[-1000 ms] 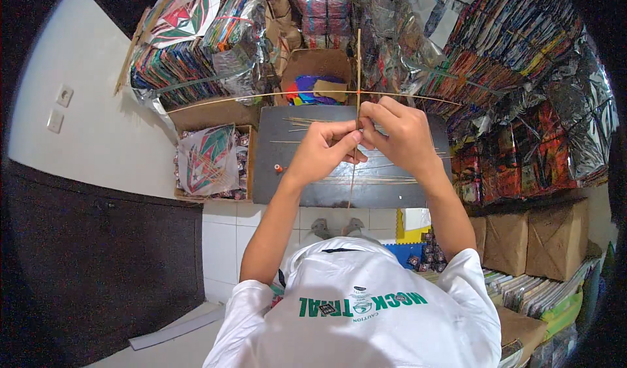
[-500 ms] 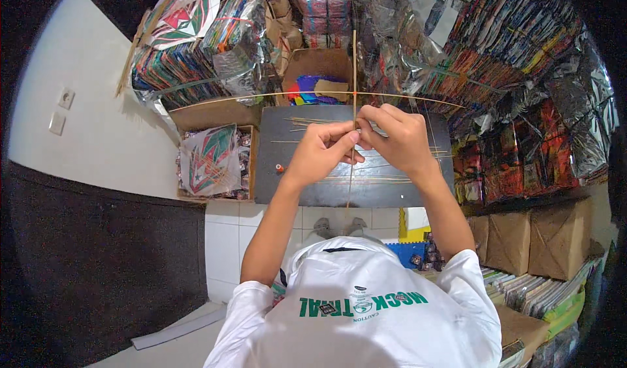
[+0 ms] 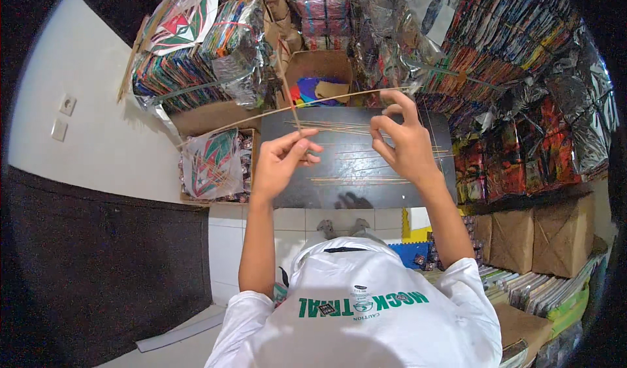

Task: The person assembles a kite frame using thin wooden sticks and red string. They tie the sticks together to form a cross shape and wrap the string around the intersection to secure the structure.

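My left hand [image 3: 282,165] is over the left side of the dark table, closed on the lower part of an upright thin bamboo stick [image 3: 287,83]. A longer, bent bamboo stick [image 3: 238,122] crosses it, and the two are joined at a small reddish binding [image 3: 293,107]. To the right, my right hand [image 3: 408,139] is raised apart from the upright stick, its fingers curled and thumb drawn in near the index finger. Whatever it pinches, if anything, is too small to make out. The crossing stick's right end passes close to its raised fingertips.
Several loose thin sticks [image 3: 356,181] lie on the dark table [image 3: 294,195]. A cardboard box with a printed sheet [image 3: 212,162] stands at left, another box [image 3: 320,61] behind. Stacked wrapped bundles [image 3: 196,67] surround the far side; brown packages [image 3: 562,237] are at right.
My hands have moved apart from their meeting point at the upright stick. My left hand has carried the crossed sticks left and tilted them; my right hand has shifted slightly right.
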Action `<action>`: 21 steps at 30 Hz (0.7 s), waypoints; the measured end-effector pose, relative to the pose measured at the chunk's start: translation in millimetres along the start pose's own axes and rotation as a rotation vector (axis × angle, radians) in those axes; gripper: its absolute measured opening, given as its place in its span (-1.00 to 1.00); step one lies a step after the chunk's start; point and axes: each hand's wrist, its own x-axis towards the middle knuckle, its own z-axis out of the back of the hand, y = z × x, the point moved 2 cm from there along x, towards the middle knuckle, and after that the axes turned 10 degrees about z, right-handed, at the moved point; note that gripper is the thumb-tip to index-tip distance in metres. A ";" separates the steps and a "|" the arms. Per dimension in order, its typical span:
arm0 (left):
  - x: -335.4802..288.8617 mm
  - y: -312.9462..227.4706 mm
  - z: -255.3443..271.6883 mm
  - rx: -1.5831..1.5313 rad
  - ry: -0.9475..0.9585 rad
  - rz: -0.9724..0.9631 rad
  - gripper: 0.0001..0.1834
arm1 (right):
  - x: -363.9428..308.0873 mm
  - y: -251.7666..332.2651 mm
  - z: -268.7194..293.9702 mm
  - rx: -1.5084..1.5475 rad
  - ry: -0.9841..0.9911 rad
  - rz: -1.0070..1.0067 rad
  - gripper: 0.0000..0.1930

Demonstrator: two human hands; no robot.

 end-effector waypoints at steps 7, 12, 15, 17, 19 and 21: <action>-20.2 19.5 21.3 -0.035 -0.056 0.015 -0.65 | -15.3 -12.5 -11.7 0.007 0.131 -0.112 -0.78; -33.1 24.6 37.7 -0.123 -0.175 0.009 -0.67 | -30.5 -23.9 -13.7 -0.018 -0.017 -0.127 -0.78; -37.0 25.5 40.1 -0.102 -0.248 0.013 -0.68 | -34.7 -22.7 -14.2 0.052 -0.047 -0.135 -0.77; -36.0 29.2 38.9 -0.102 -0.290 0.004 -0.67 | -34.9 -19.6 -15.2 0.106 -0.030 -0.145 -0.76; -38.0 35.3 39.7 0.099 -0.403 -0.080 -0.68 | -34.7 -18.4 -16.0 0.098 -0.038 -0.084 -0.75; -45.8 38.9 40.0 0.269 -0.470 -0.055 -0.71 | -33.2 -15.8 -14.6 0.095 -0.036 -0.033 -0.75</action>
